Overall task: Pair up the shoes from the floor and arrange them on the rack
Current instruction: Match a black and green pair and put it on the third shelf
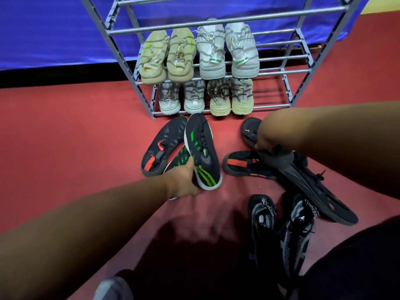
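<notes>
Red carpet [65,137], blue drape [54,29]; left hand [184,182] around green-striped shoe [201,148], right hand [266,141] around black shoe [313,191].

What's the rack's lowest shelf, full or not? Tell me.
Not full: the lowest shelf holds a whitish pair and a cream pair, with bare bars at its right end.

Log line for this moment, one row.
left hand grips green-striped shoe | right hand grips black shoe | rack holds four pairs | dark shoes on floor
</notes>
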### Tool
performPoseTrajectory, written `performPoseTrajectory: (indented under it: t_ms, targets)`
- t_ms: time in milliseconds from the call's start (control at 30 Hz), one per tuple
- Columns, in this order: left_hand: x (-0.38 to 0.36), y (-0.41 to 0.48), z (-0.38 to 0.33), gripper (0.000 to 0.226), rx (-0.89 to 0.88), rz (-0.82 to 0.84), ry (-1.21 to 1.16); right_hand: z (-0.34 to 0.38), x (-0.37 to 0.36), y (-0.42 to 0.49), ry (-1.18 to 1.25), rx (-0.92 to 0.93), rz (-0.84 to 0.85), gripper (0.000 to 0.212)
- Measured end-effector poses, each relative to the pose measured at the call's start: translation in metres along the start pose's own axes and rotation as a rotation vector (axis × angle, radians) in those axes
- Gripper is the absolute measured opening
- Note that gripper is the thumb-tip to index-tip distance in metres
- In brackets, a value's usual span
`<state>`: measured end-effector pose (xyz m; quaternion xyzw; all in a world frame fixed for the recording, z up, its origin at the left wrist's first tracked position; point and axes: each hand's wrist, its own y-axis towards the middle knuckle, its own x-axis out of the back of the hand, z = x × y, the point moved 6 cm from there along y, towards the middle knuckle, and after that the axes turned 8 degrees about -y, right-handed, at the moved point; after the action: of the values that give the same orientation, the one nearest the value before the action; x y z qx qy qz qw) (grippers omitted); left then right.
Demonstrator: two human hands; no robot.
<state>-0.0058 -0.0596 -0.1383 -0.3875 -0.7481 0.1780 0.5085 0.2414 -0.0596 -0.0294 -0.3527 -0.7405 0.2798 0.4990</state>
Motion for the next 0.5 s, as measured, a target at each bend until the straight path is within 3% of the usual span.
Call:
performPoseTrajectory:
  t_ms: [67,167,233,300,367,500]
  targets:
    - [-0.002,-0.001,-0.001,0.113,-0.094,0.027,-0.074,0.015,-0.006,0.01,-0.117,0.037,-0.009,0.042]
    - [0.013,0.003,0.005,0.087,-0.127,-0.074,-0.017,0.051,-0.011,0.031,0.063,0.15,-0.024,0.053]
    - [0.029,0.007,0.013,0.069,-0.051,-0.179,0.096,0.07,-0.004,0.025,0.109,0.21,-0.067,0.055]
    - [0.04,0.006,0.022,0.076,0.145,-0.21,0.175,0.086,0.0,0.026,0.145,0.255,-0.13,0.051]
    - [0.042,0.003,0.032,0.088,0.285,-0.136,0.242,0.093,0.004,0.033,0.172,0.271,-0.178,0.049]
    - [0.051,0.007,0.05,0.084,0.324,-0.15,0.23,0.101,0.01,0.041,0.216,0.282,-0.232,0.046]
